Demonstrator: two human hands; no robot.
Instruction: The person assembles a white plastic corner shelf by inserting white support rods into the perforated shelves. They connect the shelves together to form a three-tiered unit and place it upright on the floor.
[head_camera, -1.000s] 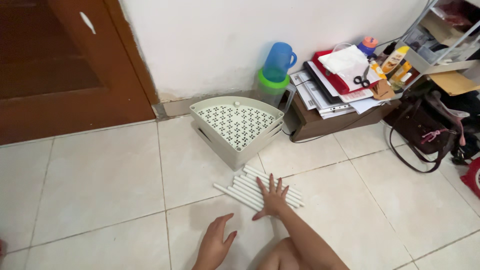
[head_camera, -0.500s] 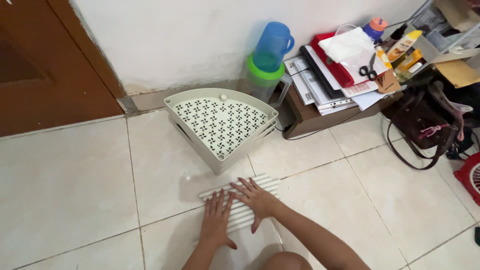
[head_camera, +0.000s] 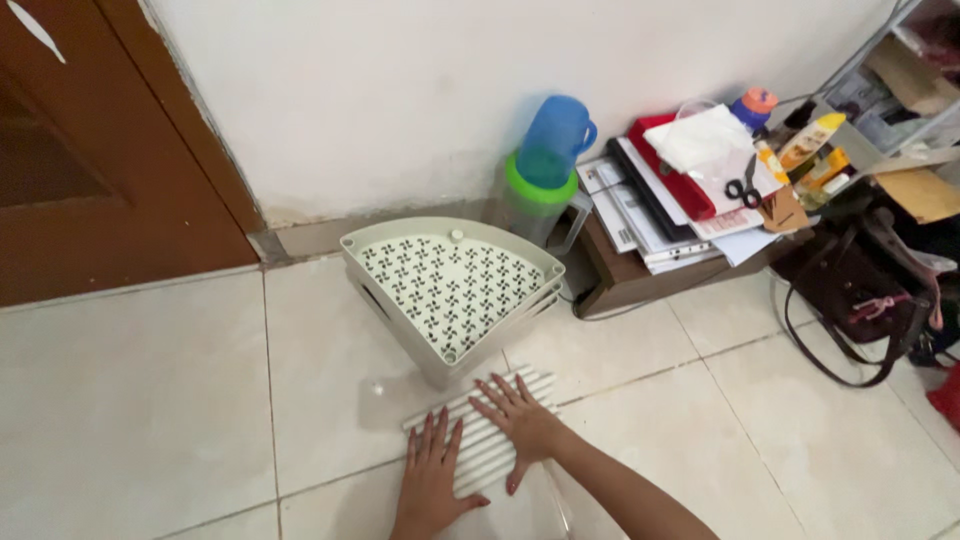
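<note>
1. Both hands lie flat, palms down, fingers spread, on a row of white plastic tubes (head_camera: 500, 425) on the floor. The left hand (head_camera: 432, 475) presses the near left end of the row and the right hand (head_camera: 520, 420) covers the middle. Neither grip is closed on anything; the hands only rest open on the tubes.
2. The tubes lie side by side, touching, slanting up to the right. About seven or eight show; the hands hide part of the row, so I cannot give an exact count.
3. Just beyond the tubes sits one stack of quarter-round corner shelf trays (head_camera: 450, 290), pale beige with a pinwheel-pattern perforated top. Three rims seem to show at the curved edge, though the count is not certain.
4. The floor (head_camera: 150, 380) is large glossy cream tiles with thin grout lines. A white wall (head_camera: 400, 90) runs behind, and a brown wooden door (head_camera: 90, 160) stands at the left.
5. By the wall stands a clear jug with a green lid (head_camera: 528, 195), and one blue plastic cup (head_camera: 555, 140) sits upturned on it.
6. To the right, a low brown wooden shelf (head_camera: 640, 275) carries a pile of papers and a red folder (head_camera: 675, 165), one pair of black-handled scissors (head_camera: 742, 190), and a few bottles.
7. A dark brown handbag (head_camera: 850, 290) lies on the floor at the far right, well apart from the hands.
</note>
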